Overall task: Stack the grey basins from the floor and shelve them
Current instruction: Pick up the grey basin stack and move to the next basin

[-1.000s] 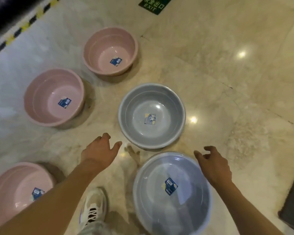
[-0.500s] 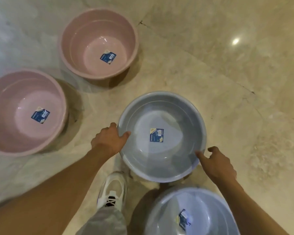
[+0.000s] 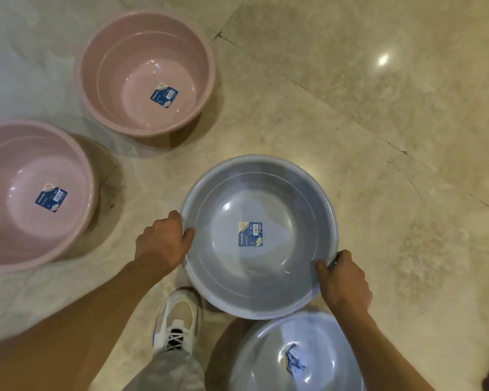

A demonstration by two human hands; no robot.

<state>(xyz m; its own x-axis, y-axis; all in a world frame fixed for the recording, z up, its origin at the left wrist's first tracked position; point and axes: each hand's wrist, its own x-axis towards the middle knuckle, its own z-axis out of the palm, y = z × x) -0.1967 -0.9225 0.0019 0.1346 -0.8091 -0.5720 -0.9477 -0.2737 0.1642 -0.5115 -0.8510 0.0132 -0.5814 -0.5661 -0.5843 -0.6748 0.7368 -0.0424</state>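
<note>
Grey round plastic basin (image 3: 259,235), with a blue label at its bottom, sat over the beige marble floor (image 3: 350,122). The left hand (image 3: 163,242) clasped its left rim and the right hand (image 3: 342,280) its near right rim. A second grey basin (image 3: 294,354) lay just beneath, two pink plastic basins (image 3: 144,71) to the left.

A polished beige marble floor (image 3: 336,114) is seen throughout, crossed by dark joint lines (image 3: 308,91). A ceiling light's reflection (image 3: 383,60) is caught at two o'clock.
</note>
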